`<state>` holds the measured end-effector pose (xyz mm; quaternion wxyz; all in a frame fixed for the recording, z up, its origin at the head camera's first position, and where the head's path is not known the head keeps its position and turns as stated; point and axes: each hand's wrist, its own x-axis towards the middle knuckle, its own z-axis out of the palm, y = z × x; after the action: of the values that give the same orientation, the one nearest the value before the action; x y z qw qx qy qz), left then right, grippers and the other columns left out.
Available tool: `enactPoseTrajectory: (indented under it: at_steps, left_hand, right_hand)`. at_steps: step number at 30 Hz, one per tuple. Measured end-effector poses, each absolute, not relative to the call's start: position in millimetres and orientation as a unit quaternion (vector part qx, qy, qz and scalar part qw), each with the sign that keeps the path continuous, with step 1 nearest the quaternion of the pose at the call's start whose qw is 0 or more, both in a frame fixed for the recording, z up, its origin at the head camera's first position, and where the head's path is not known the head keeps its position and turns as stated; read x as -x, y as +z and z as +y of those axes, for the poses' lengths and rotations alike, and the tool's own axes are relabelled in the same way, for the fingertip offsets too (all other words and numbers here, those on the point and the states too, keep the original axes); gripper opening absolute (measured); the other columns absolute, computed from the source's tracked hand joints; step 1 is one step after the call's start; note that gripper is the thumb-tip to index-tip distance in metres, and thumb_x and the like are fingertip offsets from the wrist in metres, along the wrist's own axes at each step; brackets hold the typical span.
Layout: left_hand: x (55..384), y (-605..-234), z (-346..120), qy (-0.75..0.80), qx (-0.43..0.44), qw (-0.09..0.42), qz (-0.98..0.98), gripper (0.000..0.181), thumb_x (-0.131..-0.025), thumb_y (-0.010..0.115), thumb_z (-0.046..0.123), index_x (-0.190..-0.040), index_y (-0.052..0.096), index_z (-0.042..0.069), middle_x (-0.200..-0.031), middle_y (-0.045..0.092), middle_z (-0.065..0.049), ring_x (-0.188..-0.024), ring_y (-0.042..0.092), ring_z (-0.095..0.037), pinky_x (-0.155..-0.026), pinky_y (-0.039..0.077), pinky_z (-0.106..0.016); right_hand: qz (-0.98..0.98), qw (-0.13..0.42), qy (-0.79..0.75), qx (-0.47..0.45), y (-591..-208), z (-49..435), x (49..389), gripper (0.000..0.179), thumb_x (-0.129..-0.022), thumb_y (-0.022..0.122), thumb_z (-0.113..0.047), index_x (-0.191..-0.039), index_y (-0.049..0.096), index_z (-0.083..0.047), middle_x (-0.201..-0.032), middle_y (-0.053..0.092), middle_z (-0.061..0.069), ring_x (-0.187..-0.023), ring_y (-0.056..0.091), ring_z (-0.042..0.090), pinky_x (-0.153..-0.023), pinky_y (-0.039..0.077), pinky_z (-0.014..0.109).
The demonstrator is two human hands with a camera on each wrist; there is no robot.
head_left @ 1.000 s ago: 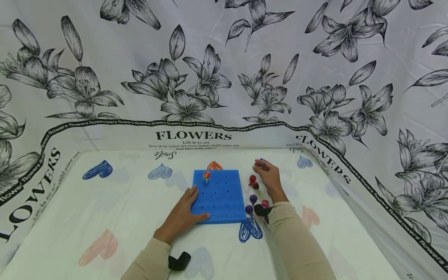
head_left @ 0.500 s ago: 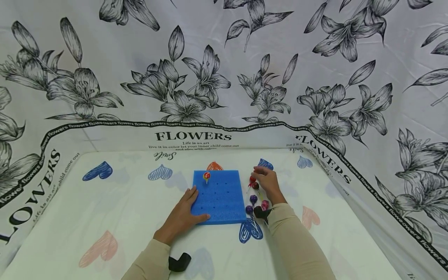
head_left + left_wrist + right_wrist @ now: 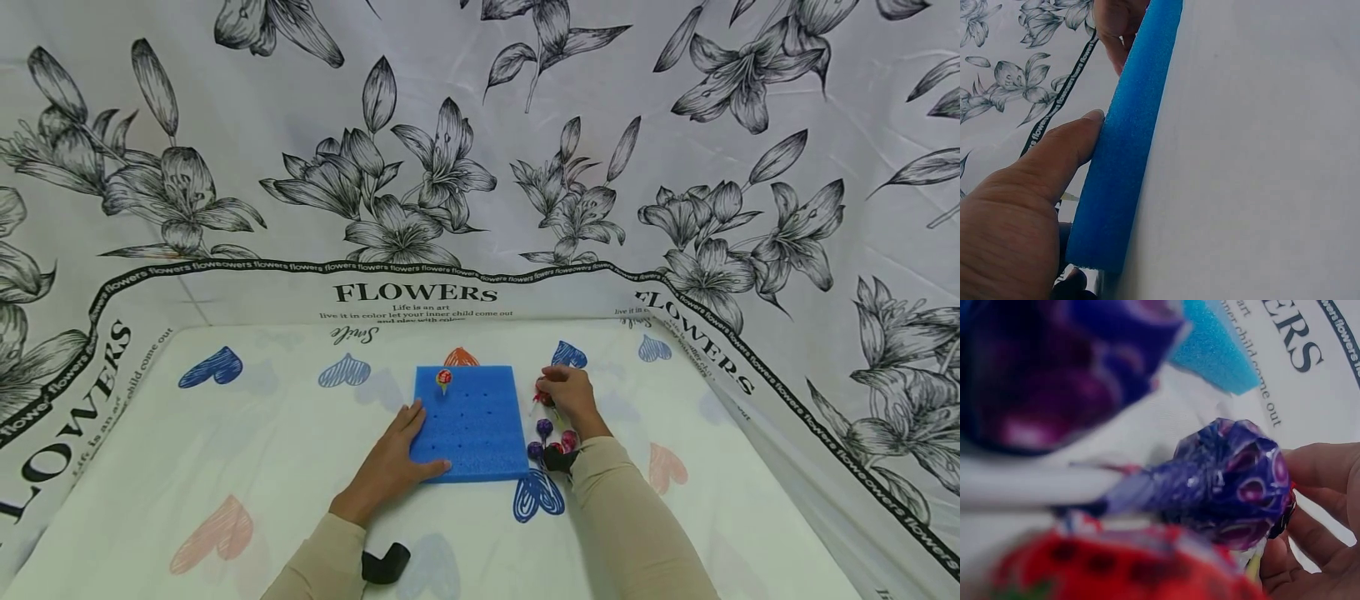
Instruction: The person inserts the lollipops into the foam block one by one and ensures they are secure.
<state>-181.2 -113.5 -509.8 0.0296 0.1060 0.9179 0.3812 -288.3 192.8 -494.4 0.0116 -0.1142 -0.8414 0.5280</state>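
My left hand [image 3: 386,462] rests against the near left corner of a blue foam block [image 3: 480,465], fingers along its left side and thumb at the front edge. One red-and-yellow lollipop [image 3: 444,378] stands upright near the block's far left corner, among several small holes. To the right of the block, my right hand [image 3: 576,396] pinches a red lollipop [image 3: 537,396] lying on the table; its fingertips are partly hidden. A purple lollipop [image 3: 1235,481] covers part of that grip in the right wrist view.
Nearer me lie further lollipops: two purple ones, one of them [image 3: 535,451] beside the foam, and a pink one [image 3: 569,440]. A black wrist strap [image 3: 386,563] shows by the left sleeve. Behind the table [image 3: 285,467] hangs a flower-printed cloth [image 3: 315,237].
My right hand has come down and nearer, from beyond the red lollipop onto it, and its fingers have closed together. The left hand and foam block have stayed put.
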Motion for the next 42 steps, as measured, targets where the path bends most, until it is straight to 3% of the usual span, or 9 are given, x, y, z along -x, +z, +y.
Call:
enactPoseTrajectory:
  at_steps: [9,19,27,35,42]
  left_hand:
    - [181,-510,-112,0.380,-0.107,0.031,0.918,0.104,-0.074,0.077,0.056,-0.151,0.029,0.005,-0.159,0.017,-0.010,-0.144,0.012,-0.034,-0.107,0.025,-0.058]
    - [181,-512,-115,0.374,-0.108,0.029,0.921,0.104,-0.074,0.076,0.057,-0.152,0.029,0.006,-0.159,0.017,-0.009,-0.144,0.012,-0.034,-0.108,0.025,-0.057]
    - [182,-512,-115,0.372,-0.110,0.033,0.921,0.104,-0.075,0.076,0.057,-0.152,0.029,0.006,-0.159,0.017,-0.009,-0.144,0.012,-0.034,-0.107,0.026,-0.057]
    - [183,-512,-115,0.371,-0.114,0.028,0.921,0.103,-0.075,0.076,0.056,-0.152,0.029,0.005,-0.159,0.017,-0.009,-0.144,0.011,-0.033,-0.108,0.025,-0.056]
    - [182,-511,-114,0.370,-0.115,0.027,0.921,0.102,-0.076,0.077,0.054,-0.151,0.029,0.004,-0.159,0.018,-0.009,-0.144,0.011,-0.033,-0.108,0.026,-0.056]
  right_hand:
    - [-0.821,0.070,0.561,0.085,-476,198,287,0.032,-0.093,0.066,-0.014,-0.123,0.065,-0.003,-0.113,0.062,0.013,-0.093,0.065,0.027,-0.083,0.051,0.043]
    - [-0.758,0.140,0.636,0.029,-430,192,283,0.024,-0.093,0.068,-0.022,-0.112,0.070,-0.008,-0.104,0.064,0.011,-0.095,0.062,0.024,-0.088,0.051,0.036]
    - [-0.752,0.170,0.637,0.002,-391,182,272,0.038,-0.091,0.070,-0.022,-0.125,0.064,-0.007,-0.117,0.062,0.007,-0.109,0.057,0.020,-0.093,0.048,0.031]
    - [-0.725,0.184,0.663,-0.040,-361,167,261,0.035,-0.089,0.072,-0.012,-0.120,0.065,0.003,-0.111,0.065,0.013,-0.104,0.061,0.023,-0.088,0.051,0.030]
    - [-0.711,0.210,0.666,-0.081,-348,155,252,0.031,-0.090,0.071,-0.010,-0.118,0.067,0.001,-0.107,0.066,0.013,-0.098,0.063,0.023,-0.087,0.051,0.031]
